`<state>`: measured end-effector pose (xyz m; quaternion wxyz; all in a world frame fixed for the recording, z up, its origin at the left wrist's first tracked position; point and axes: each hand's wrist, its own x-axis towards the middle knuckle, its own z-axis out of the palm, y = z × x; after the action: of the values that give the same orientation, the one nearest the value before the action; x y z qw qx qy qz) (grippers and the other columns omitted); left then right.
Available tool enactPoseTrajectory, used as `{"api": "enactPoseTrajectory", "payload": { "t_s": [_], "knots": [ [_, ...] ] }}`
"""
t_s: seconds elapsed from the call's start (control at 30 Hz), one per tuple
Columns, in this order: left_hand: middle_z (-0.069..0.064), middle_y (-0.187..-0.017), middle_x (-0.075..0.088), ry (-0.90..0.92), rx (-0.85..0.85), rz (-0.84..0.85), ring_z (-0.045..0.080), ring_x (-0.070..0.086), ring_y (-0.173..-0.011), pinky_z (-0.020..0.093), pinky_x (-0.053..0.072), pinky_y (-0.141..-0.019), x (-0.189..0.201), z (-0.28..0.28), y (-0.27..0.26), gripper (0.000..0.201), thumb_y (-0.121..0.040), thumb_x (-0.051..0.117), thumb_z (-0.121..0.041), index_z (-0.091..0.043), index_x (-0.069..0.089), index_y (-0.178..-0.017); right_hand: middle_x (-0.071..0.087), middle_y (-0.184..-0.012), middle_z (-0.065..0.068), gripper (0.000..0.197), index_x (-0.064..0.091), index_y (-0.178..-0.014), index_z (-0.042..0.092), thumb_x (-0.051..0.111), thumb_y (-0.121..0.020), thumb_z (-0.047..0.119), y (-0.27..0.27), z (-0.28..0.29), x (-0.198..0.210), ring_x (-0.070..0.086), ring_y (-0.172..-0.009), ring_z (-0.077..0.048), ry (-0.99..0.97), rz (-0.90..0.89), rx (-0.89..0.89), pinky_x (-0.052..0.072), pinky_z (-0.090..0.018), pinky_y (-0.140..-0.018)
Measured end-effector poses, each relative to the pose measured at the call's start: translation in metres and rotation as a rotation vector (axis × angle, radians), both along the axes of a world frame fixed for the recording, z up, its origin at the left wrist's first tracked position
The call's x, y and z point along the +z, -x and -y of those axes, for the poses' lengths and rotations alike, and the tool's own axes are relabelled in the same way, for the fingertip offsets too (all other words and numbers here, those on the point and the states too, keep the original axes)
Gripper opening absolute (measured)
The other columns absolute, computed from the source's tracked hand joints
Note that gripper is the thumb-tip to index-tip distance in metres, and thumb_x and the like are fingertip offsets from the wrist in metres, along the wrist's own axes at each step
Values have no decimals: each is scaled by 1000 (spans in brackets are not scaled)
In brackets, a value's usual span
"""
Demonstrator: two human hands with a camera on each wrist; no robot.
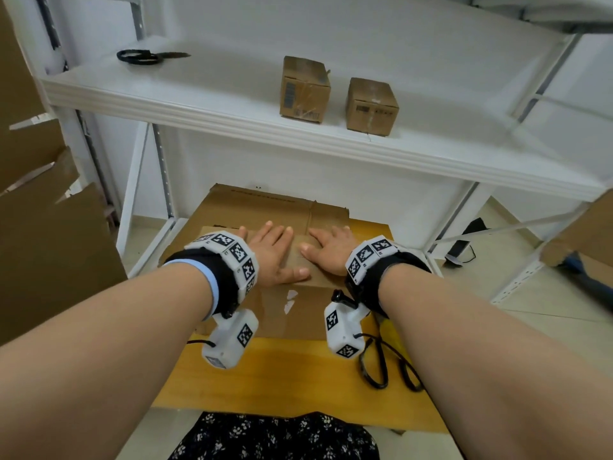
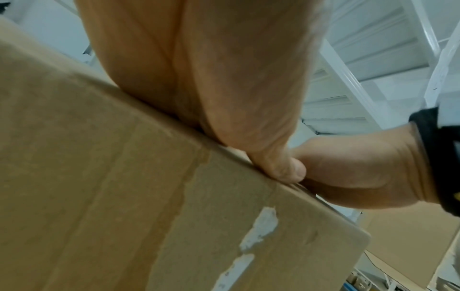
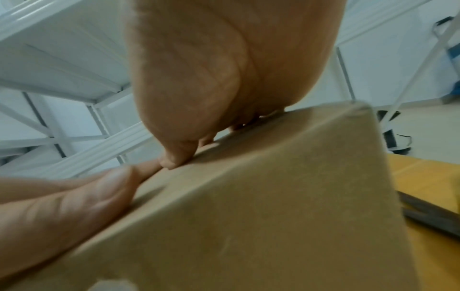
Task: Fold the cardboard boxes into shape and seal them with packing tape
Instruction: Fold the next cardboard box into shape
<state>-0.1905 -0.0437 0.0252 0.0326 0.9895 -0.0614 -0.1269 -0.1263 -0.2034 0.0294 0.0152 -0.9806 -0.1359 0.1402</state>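
Note:
A brown cardboard box (image 1: 285, 310) stands on a yellow-brown board (image 1: 282, 370) on the floor in front of me. My left hand (image 1: 277, 252) lies flat on the box's top, fingers straight and spread. Beside it my right hand (image 1: 326, 247) presses the top in the same flat way, thumbs close together near the middle seam. The box's near face (image 2: 154, 206) carries torn white label scraps (image 2: 261, 228). From the right wrist, the box's corner (image 3: 273, 196) shows under the palm. No tape roll is in view.
Two small sealed cardboard boxes (image 1: 304, 89) (image 1: 371, 106) stand on the white shelf (image 1: 232, 104) above. Black scissors (image 1: 146, 56) lie at the shelf's far left. Flat cardboard sheets (image 1: 49, 227) lean at the left. A flattened carton (image 1: 265, 204) lies behind the box. Black cables (image 1: 381, 363) trail from my right wrist.

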Motion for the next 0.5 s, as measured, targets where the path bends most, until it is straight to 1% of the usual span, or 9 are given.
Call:
{"api": "enactPoseTrajectory", "payload": {
  "t_s": [0.03,0.07,0.13,0.17,0.2,0.27,0.33,0.43,0.5],
  "knots": [
    [-3,-165,-6,-1,0,-7,20,-8,-151,57,0,-119,0,-3,1,95,-89,28,-75,-18,-7,-157,11,-165,-9,68,17,-155,40,25,-95,69,-1,6,-1,2,-152,-34,1,-15,-33,7,-55,-121],
    [-3,-165,-6,-1,3,-17,19,-8,-151,56,0,-119,0,-7,2,95,-89,27,-75,-18,-7,-157,16,-164,-10,68,19,-155,40,23,-94,71,-2,11,-1,8,-151,-34,1,-38,-58,10,-53,-121],
    [-3,-165,-5,0,15,-37,19,-7,-151,55,-1,-120,0,-14,3,94,-89,26,-76,-20,-7,-157,31,-159,-9,66,21,-154,39,23,-96,69,-2,19,1,31,-144,-34,-41,-115,-91,25,-49,-117],
    [-2,-165,-3,-2,21,-35,19,-6,-152,55,0,-120,-1,-14,2,94,-88,25,-76,-21,-6,-157,36,-156,-9,65,21,-154,38,23,-96,68,0,19,2,39,-139,-34,-72,-150,-98,31,-47,-114],
    [-2,-165,0,-9,29,-25,20,-3,-152,56,1,-119,-1,-14,2,93,-88,24,-77,-21,-5,-157,40,-154,-10,63,21,-154,36,24,-98,66,2,19,4,43,-136,-34,-96,-168,-101,34,-46,-112],
    [1,-164,7,-35,60,-8,23,4,-151,58,3,-118,-2,-9,1,93,-86,20,-80,-24,-4,-157,41,-153,-11,60,22,-155,32,26,-101,59,5,17,6,44,-135,-34,-114,-173,-102,35,-44,-112],
    [3,-162,13,-51,104,10,27,12,-149,61,5,-118,-4,-2,-1,92,-84,16,-82,-29,-1,-157,38,-154,-12,58,25,-155,27,29,-104,53,9,13,10,40,-138,-34,-110,-167,-113,32,-42,-111],
    [6,-160,19,-39,142,29,30,18,-147,60,8,-117,-4,2,-2,87,-84,16,-82,-32,11,-155,36,-154,-14,51,30,-153,24,30,-106,43,16,3,19,35,-139,-36,36,-65,-65,32,-44,-113],
    [6,-159,23,-27,154,52,30,22,-146,58,9,-117,-4,3,-2,80,-87,19,-79,-33,18,-153,31,-157,-12,50,29,-154,23,28,-107,39,21,-6,20,27,-143,-34,74,-4,29,24,-47,-117]
  ]
}}
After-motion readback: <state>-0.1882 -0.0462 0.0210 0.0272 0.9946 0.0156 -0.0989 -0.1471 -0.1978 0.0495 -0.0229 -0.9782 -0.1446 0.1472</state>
